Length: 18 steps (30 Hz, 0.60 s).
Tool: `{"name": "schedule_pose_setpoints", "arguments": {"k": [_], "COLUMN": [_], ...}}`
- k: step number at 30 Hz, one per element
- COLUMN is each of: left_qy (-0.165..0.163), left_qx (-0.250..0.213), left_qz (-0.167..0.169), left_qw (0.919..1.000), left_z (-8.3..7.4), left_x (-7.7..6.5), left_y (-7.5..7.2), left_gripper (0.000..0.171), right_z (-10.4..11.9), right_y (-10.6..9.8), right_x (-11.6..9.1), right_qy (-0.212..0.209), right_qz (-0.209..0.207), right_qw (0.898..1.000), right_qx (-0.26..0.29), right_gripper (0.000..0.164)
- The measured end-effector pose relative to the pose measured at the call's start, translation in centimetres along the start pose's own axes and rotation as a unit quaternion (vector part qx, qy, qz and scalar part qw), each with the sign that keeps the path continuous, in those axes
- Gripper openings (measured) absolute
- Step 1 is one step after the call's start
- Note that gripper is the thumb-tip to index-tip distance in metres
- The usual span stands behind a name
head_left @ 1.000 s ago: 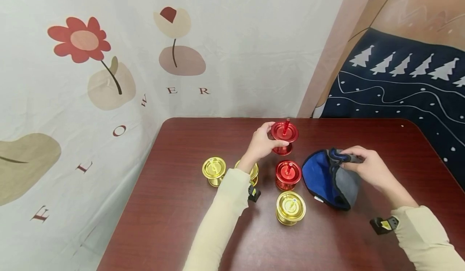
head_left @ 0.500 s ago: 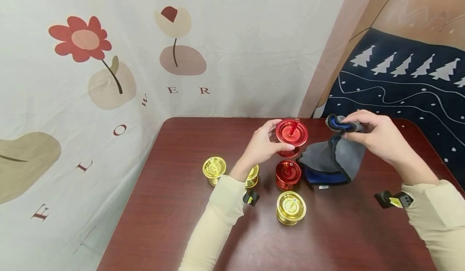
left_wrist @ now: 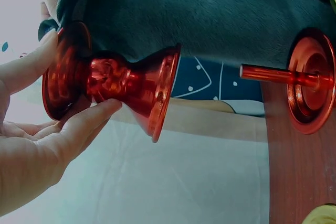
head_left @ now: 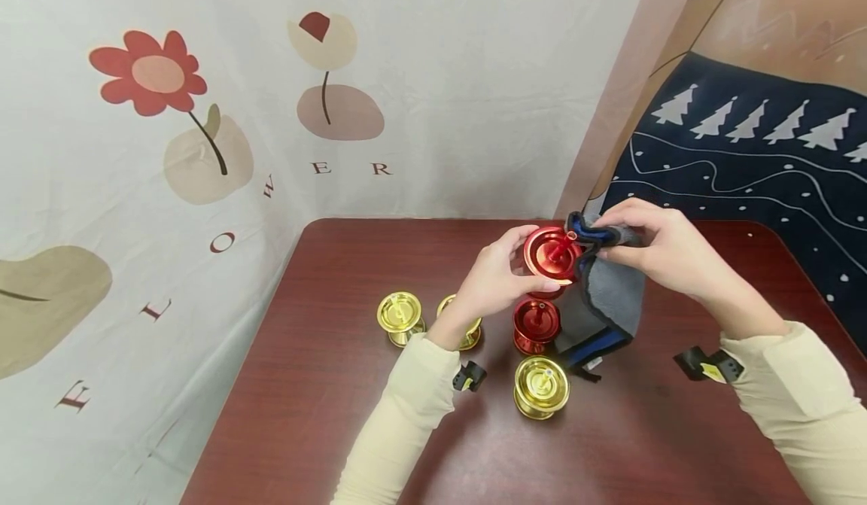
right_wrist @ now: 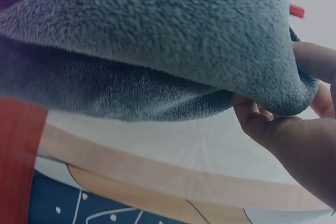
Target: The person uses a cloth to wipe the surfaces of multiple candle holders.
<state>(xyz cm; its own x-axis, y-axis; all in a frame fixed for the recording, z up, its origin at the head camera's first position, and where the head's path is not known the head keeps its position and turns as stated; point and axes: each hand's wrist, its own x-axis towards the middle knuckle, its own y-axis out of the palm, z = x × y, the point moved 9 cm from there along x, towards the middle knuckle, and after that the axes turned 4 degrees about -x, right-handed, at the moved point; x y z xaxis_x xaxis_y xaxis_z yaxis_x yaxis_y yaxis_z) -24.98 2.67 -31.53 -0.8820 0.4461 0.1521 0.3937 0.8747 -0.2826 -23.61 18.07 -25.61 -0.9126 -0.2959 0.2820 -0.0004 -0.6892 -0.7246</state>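
My left hand point(head_left: 491, 283) grips a shiny red candle holder point(head_left: 550, 255), shaped like a goblet with a thin central post, and holds it up off the table. In the left wrist view the held holder point(left_wrist: 110, 82) shows its narrow waist, with fingers and thumb around the dish end. On its right, my right hand point(head_left: 667, 245) pinches a bunched top fold of a grey cloth point(head_left: 612, 294) with blue lining and black edging. That fold meets the dish's right side; the rest hangs down. A second red candle holder point(head_left: 536, 323) stands upright just below.
One gold candle holder point(head_left: 542, 386) stands in front of the standing red one. Another gold one point(head_left: 400, 315) is at the left, and a third point(head_left: 469, 328) is partly hidden behind my left forearm. The brown table point(head_left: 325, 264) ends at a printed curtain point(head_left: 440, 114).
My right hand has lifted the cloth and brought it left against the red candle holder. My left hand has raised that holder and moved it slightly right. The standing holders stayed put.
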Motion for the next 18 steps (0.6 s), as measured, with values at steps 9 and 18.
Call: {"name": "schedule_pose_setpoints", "arguments": {"k": [9,18], "left_qy": [-0.002,-0.004], "left_qx": [0.023,0.062], "left_qz": [0.022,0.021], "left_qw": [0.9995,0.9979], "left_z": [-0.4,-0.1], "left_x": [-0.2,-0.2], "left_y": [0.5,0.7], "left_gripper": [0.075,0.076], "right_z": [0.2,0.1], "right_y": [1.8,2.7], "right_x": [-0.1,-0.3], "right_qy": [-0.031,-0.026], "right_qz": [0.02,0.016], "right_qw": [0.999,0.999], "right_qx": [-0.001,-0.024], "right_gripper": [0.027,0.025]}}
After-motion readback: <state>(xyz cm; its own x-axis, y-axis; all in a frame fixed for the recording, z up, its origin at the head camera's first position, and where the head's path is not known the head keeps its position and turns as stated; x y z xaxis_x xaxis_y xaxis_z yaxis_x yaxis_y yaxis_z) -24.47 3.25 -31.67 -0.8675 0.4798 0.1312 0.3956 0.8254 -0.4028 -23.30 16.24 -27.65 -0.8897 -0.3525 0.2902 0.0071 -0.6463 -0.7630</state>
